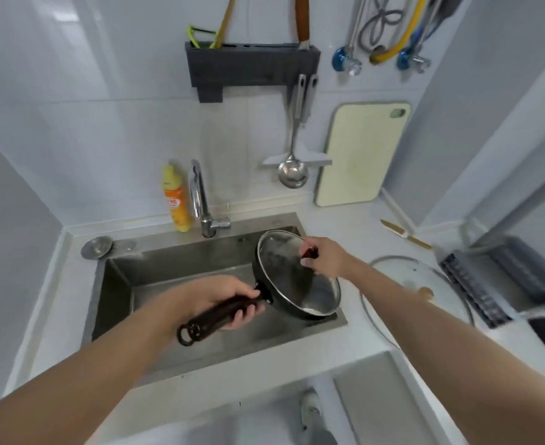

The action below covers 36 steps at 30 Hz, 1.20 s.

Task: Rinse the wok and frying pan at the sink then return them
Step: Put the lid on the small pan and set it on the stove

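The frying pan [300, 281] is tilted over the right end of the steel sink [181, 268], with a glass lid lying on it. The left hand [229, 300] is curled round its dark handle [223, 316], while the right hand [324, 256] pinches the lid's dark knob at the pan's far right edge. A second glass lid [415, 284] lies on the counter to the right.

Bottle [177, 203] label print illegible.
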Each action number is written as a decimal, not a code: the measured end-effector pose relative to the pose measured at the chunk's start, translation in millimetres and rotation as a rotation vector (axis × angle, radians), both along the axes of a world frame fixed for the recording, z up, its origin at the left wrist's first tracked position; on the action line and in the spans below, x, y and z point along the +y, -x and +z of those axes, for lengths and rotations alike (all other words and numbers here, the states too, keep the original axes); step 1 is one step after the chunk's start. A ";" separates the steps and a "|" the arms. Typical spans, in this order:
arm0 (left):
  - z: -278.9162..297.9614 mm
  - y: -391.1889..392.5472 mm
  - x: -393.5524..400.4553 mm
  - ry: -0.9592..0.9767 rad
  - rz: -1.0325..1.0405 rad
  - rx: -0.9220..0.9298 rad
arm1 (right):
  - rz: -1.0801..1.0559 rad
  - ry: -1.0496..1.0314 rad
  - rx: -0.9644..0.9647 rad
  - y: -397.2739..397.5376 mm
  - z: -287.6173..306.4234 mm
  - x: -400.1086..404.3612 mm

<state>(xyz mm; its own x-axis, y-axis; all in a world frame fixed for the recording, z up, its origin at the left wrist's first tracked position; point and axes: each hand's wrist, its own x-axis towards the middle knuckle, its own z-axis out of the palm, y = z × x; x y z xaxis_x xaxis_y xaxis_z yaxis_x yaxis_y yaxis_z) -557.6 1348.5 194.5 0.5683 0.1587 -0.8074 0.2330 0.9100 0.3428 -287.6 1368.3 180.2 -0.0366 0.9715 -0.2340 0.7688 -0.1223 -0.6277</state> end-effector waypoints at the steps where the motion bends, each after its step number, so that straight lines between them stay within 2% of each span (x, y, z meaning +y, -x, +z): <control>1: 4.6 -6.9 -6.4 -0.039 -0.023 -0.012 | -0.024 -0.002 -0.029 -6.2 8.9 -16.2; 5: 36.4 -42.5 -53.2 -0.073 -0.168 -0.009 | -0.183 -0.054 -0.139 -37.0 51.0 -105.1; 9: 61.2 -91.6 -114.4 -0.205 -0.390 -0.054 | -0.362 -0.101 -0.238 -73.6 90.1 -206.7; 13: 80.4 -151.3 -195.6 -0.326 -0.639 -0.154 | -0.585 -0.173 -0.296 -110.7 119.1 -340.7; 17: 88.3 -214.8 -298.7 -0.326 -0.847 -0.291 | -0.776 -0.182 -0.372 -138.7 146.0 -485.9; 22: 98.1 -294.6 -470.9 -0.336 -1.053 -0.438 | -0.982 -0.073 -0.519 -171.0 173.7 -698.1; 27: 102.2 -357.0 -625.9 -0.318 -1.254 -0.542 | -1.171 -0.016 -0.613 -184.7 189.0 -875.7; 31: 102.5 -389.5 -726.5 -0.293 -1.360 -0.616 | -1.314 0.035 -0.592 -191.5 194.6 -980.4; 36: 92.1 -433.7 -814.4 -0.304 -1.475 -0.685 | -1.474 0.074 -0.582 -209.4 178.5 -1075.8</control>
